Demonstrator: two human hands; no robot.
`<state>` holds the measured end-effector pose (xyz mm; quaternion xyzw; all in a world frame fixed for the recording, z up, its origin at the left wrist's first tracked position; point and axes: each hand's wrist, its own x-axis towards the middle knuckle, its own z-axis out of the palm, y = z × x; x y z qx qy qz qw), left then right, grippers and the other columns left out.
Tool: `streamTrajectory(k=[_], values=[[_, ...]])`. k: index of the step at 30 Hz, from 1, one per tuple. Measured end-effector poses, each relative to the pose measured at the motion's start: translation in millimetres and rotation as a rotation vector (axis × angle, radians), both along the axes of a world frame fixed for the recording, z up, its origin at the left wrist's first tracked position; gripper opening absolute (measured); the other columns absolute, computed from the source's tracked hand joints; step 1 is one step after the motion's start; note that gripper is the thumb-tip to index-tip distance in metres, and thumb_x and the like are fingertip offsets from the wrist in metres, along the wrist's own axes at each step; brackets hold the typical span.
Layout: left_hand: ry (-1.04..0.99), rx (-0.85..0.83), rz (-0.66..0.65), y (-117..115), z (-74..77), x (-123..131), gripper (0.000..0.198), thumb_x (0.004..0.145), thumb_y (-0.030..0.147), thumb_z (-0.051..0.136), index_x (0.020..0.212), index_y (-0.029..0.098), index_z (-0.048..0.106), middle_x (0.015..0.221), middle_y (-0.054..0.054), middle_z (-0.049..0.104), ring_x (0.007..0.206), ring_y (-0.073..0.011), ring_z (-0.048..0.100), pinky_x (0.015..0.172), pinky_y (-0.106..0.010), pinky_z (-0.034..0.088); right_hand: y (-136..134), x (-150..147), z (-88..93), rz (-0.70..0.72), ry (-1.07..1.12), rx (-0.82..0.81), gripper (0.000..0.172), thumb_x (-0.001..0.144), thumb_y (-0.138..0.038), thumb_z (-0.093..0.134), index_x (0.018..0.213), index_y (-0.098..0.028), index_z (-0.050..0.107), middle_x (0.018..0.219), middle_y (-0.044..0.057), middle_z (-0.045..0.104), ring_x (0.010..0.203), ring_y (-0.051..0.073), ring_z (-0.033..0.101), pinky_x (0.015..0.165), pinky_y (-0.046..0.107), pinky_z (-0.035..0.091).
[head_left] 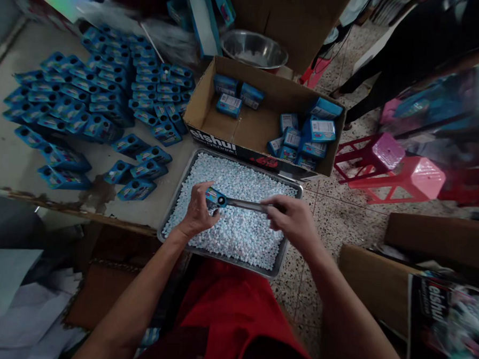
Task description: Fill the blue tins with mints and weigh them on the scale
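Observation:
My left hand (198,211) grips a small blue box (212,196) with a round hole in it, held above a metal tray (166,214). White and pale blue pellets (240,236) fill the tray. In my right hand (291,217) is the end of a slim metal spoon (245,204). It lies nearly level, and its far end meets the box at the hole. Whether the tip is inside the hole is hard to tell. My right fingers are closed round the spoon and slightly blurred.
Many blue boxes with holes (70,106) stand on the table at left. Behind the tray, a cardboard carton (262,122) holds several blue boxes; a metal bowl (254,47) sits beyond. Plastic stools (414,180) and a person's dark-clothed legs (384,64) are at right.

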<state>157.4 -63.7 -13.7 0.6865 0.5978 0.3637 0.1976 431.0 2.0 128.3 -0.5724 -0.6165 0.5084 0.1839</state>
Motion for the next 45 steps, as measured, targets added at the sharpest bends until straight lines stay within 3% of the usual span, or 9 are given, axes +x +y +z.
streamTrajectory(k=[3,6,10,13,18,26,33,41,45], values=[[-0.079,-0.041,0.04,-1,4.5,-13,0.083,0.076,0.023,0.078,0.146,0.019,0.034,0.139,-0.018,0.048,0.132,-0.0353,0.052,0.114,-0.053,0.046,-22,68,-31.0,-0.259,-0.018,-0.12,0.026,0.084,-0.04,0.077,0.096,-0.017,0.081,0.065,0.002,0.068,0.051,0.014,0.059,0.049,0.027,0.046],[-0.15,-0.108,0.054,-2,9.2,-25,0.056,0.087,0.031,0.076,0.134,0.022,0.047,0.129,-0.012,0.055,0.123,-0.0291,0.058,0.11,-0.047,0.049,-46,98,-94.3,-0.501,0.057,-0.283,0.038,0.067,-0.047,0.088,0.086,-0.016,0.08,0.06,0.002,0.066,0.05,0.015,0.058,0.05,0.028,0.049],[-0.17,-0.167,0.04,-7,15.0,-36,0.034,0.093,0.034,0.072,0.119,0.023,0.054,0.117,-0.008,0.061,0.114,-0.0249,0.062,0.106,-0.045,0.051,-59,49,-171.7,-0.518,0.205,-0.42,0.044,0.065,-0.052,0.089,0.085,-0.015,0.078,0.061,0.002,0.067,0.054,0.015,0.058,0.053,0.027,0.05],[-0.243,-0.177,0.113,-11,21.6,-38,0.035,0.09,0.033,0.075,0.116,0.025,0.052,0.118,-0.008,0.062,0.115,-0.0243,0.064,0.106,-0.044,0.052,-56,10,-190.7,-0.501,0.311,-0.499,0.043,0.071,-0.05,0.087,0.092,-0.013,0.078,0.066,0.003,0.069,0.058,0.014,0.06,0.058,0.025,0.051],[-0.312,-0.214,0.175,-8,32.7,-34,0.034,0.088,0.029,0.075,0.112,0.024,0.052,0.119,-0.007,0.067,0.114,-0.0234,0.067,0.105,-0.044,0.053,-48,20,-168.9,-0.507,0.384,-0.566,0.049,0.064,-0.05,0.093,0.092,-0.013,0.077,0.065,0.002,0.069,0.054,0.01,0.058,0.054,0.022,0.049],[-0.183,-0.284,0.203,-7,37.0,-32,0.032,0.082,0.017,0.073,0.111,0.023,0.06,0.111,-0.006,0.071,0.105,-0.0257,0.069,0.099,-0.043,0.054,-11,13,-93.9,-0.342,0.463,-0.577,0.044,0.063,-0.044,0.097,0.09,-0.014,0.081,0.066,0.003,0.072,0.047,0.009,0.057,0.046,0.02,0.048],[-0.096,-0.264,0.168,-7,38.7,-33,0.029,0.082,0.011,0.065,0.108,0.023,0.065,0.108,-0.006,0.073,0.106,-0.0265,0.069,0.1,-0.04,0.053,24,-26,-42.5,-0.175,0.35,-0.412,0.031,0.069,-0.041,0.09,0.086,-0.016,0.081,0.059,0.001,0.07,0.045,0.011,0.061,0.042,0.02,0.049],[-0.078,-0.276,0.142,-4,37.0,-29,0.03,0.079,0.013,0.066,0.108,0.022,0.065,0.108,-0.007,0.073,0.105,-0.0273,0.069,0.099,-0.038,0.053,24,-52,2.4,-0.008,0.128,-0.13,0.009,0.084,-0.023,0.075,0.087,-0.017,0.081,0.054,-0.001,0.065,0.042,0.01,0.059,0.041,0.02,0.045],[-0.093,-0.308,0.151,-4,42.5,-29,0.031,0.08,0.014,0.066,0.11,0.022,0.066,0.11,-0.007,0.073,0.106,-0.0271,0.069,0.099,-0.038,0.052,18,-60,14.2,-0.008,0.064,-0.092,0.013,0.085,-0.018,0.069,0.089,-0.017,0.081,0.056,-0.001,0.064,0.043,0.011,0.061,0.043,0.021,0.047]])
